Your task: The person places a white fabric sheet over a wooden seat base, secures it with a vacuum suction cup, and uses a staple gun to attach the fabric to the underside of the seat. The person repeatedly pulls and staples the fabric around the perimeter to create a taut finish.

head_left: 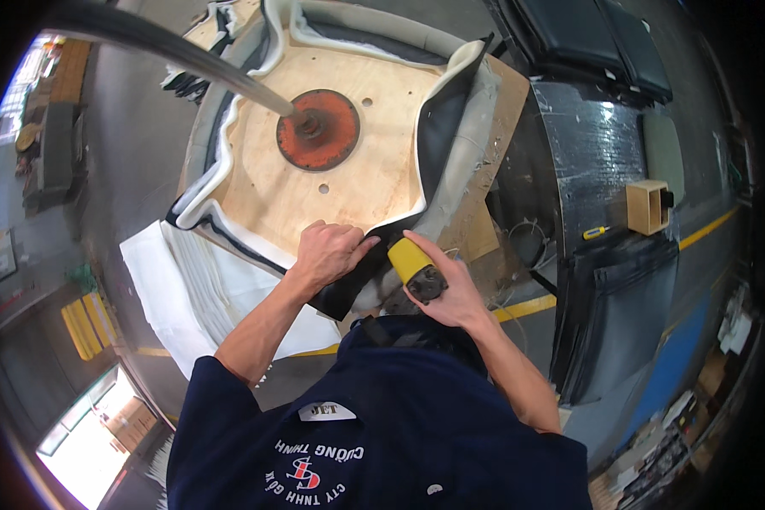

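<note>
In front of me lies a seat with its pale plywood board (382,191) facing up, edged by white padding (221,183) and black cover material (342,293). An orange round disc (336,149) on a metal rod (229,78) presses on the board's middle. At the near edge my left hand (327,255) is closed, thumb and fingers pinching the black cover. Just right of it, my right hand (455,293) grips a yellow and black staple gun (410,261). The gun's front is by the cover's edge; whether it touches cannot be made out.
White sheets (174,289) are stacked left of the seat. To the right stand piled black panels (616,297), a small wooden box (644,208) and a yellow-handled screwdriver (596,232). Black cushions (569,38) lie at the far right. The slanting rod crosses above the seat.
</note>
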A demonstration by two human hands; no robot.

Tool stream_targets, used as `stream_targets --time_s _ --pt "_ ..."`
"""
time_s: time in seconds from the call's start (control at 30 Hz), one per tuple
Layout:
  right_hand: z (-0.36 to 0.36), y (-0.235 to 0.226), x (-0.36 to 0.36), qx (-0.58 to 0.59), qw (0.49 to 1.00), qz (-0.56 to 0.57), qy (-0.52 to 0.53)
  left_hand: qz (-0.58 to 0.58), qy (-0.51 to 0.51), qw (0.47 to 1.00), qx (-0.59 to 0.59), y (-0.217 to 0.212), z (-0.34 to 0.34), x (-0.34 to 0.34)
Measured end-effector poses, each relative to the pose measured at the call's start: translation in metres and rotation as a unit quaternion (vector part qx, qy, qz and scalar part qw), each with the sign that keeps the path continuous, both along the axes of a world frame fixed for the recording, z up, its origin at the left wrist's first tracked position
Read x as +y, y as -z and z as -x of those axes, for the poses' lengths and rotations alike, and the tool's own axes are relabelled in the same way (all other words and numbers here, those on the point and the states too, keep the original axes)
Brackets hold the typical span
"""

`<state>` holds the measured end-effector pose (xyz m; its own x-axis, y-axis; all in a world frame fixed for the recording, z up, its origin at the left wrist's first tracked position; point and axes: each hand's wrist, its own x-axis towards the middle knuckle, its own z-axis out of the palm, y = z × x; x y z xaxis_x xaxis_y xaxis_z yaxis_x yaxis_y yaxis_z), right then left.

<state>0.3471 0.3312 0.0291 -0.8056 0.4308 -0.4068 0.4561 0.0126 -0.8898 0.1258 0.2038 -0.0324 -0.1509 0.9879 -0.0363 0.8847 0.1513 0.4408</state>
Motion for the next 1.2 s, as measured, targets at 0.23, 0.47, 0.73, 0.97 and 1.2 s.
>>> stream_targets --time_s 0.23,0.47,0.73,0.97,1.2 --pt "0.04 -0.001 -0.009 -0.06 0.998 0.012 0.006 -0.036 0.012 0.999 0.022 0.028 0.016 0.005" --pt "0.061 -0.002 -0.022 -0.132 0.991 0.01 0.019 -0.066 0.029 0.997 0.023 0.045 0.017 -0.003" --pt "0.057 0.001 -0.017 -0.133 0.991 -0.009 0.008 -0.1 -0.003 0.994 0.043 0.046 0.013 -0.008" --pt "-0.011 -0.006 0.044 -0.046 0.998 0.049 0.014 -0.051 -0.074 0.987 0.133 0.027 0.006 -0.026" --pt "-0.031 0.009 0.139 -0.059 0.995 0.06 0.047 0.047 -0.17 0.967 0.182 -0.032 -0.027 -0.023"
